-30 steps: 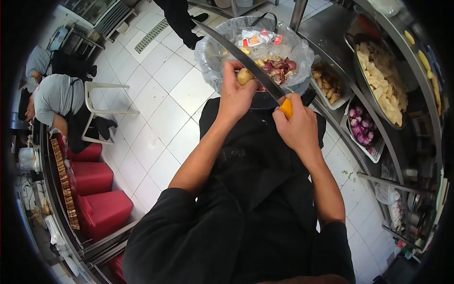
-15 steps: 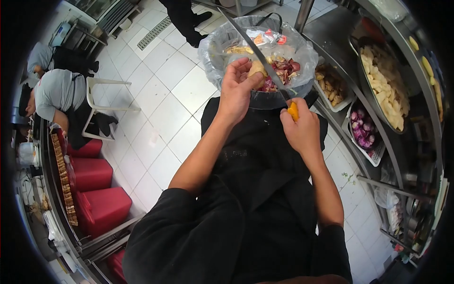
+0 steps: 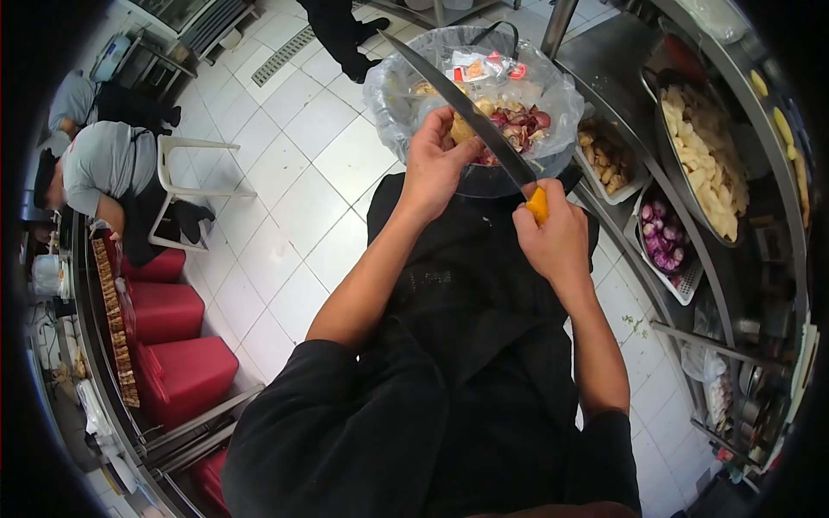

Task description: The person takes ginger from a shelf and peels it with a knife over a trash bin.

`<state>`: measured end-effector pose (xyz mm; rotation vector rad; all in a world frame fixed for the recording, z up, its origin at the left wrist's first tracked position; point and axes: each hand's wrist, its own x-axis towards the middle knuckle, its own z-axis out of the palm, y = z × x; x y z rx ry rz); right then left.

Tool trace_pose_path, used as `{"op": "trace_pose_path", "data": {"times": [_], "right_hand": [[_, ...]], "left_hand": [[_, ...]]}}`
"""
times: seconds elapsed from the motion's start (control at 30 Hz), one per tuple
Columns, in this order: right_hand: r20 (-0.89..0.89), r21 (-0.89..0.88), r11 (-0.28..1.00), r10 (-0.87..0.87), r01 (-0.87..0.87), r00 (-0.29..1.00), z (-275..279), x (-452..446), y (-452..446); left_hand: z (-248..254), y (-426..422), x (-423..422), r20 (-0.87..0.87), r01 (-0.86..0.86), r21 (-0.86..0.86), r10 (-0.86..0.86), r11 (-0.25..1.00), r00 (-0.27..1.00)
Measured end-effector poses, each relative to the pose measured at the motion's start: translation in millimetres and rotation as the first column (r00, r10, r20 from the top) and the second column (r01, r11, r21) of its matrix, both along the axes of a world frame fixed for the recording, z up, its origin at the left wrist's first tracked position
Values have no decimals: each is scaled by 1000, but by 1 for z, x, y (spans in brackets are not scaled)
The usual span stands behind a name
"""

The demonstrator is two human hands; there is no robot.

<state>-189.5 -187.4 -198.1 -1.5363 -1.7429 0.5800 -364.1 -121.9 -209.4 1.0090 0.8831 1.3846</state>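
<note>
My left hand (image 3: pixel 433 173) is closed around a pale brown piece of ginger (image 3: pixel 461 131), partly hidden by the fingers and the blade. In my right hand (image 3: pixel 553 235) is a large knife (image 3: pixel 484 126), gripped by its yellow handle. Its long blade slants up and to the left, passing in front of the ginger; whether the edge touches it I cannot tell. Both hands are over the near rim of a bin lined with clear plastic (image 3: pixel 389 97). Inside the bin lie reddish-purple onion skins (image 3: pixel 527 126), pale peelings and a printed wrapper (image 3: pixel 485 67).
On the metal rack at right are a tray of unpeeled ginger (image 3: pixel 607 160), a white basket of purple onions (image 3: pixel 663 237) and a large bowl of peeled pieces (image 3: pixel 704 160). Red bins (image 3: pixel 186 380) line the left. Two people in grey shirts work there; another person's legs (image 3: pixel 341 39) stand beyond.
The knife blade has shifted slightly left and turned, showing more of its flat side. My left hand and the ginger have barely moved.
</note>
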Motion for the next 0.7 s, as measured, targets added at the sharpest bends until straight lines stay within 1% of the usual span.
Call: {"op": "trace_pose_path", "data": {"times": [0.07,0.17,0.27,0.37,0.4,0.47,0.5,0.57,0.6,0.67,0.7], "right_hand": [[32,0,1000,-11,11,999,-1,0,2],[62,-11,1000,-19,20,998,0,2,3],[90,-67,998,-14,20,996,7,2,3],[133,-142,989,-18,37,991,13,0,1],[149,-167,985,-22,48,989,14,-1,0],[109,-162,986,-27,45,994,16,-6,1],[88,-160,986,-35,48,996,17,-9,3],[104,-179,983,-17,35,994,18,-14,16],[110,-186,982,-12,32,994,18,-17,24],[108,-142,990,4,12,994,10,-23,36],[106,-123,992,17,-3,994,3,-25,43]], "left_hand": [[5,-2,0,-22,2,9,-2,1000,1000],[10,-2,-4,-143,-14,18,16,1000,990],[-3,4,-9,-324,-92,139,134,986,937],[-7,2,-8,-388,-134,244,224,960,894],[-7,3,-7,-381,-120,257,214,959,899],[-6,2,-6,-368,-89,281,193,956,909],[-7,3,-6,-388,-76,262,177,962,905],[-12,7,-7,-427,-39,225,135,974,894],[-15,12,-11,-390,-50,207,129,977,912],[-23,22,-18,-315,-68,167,118,984,942],[-25,19,-16,-279,-27,162,72,986,958]]}}
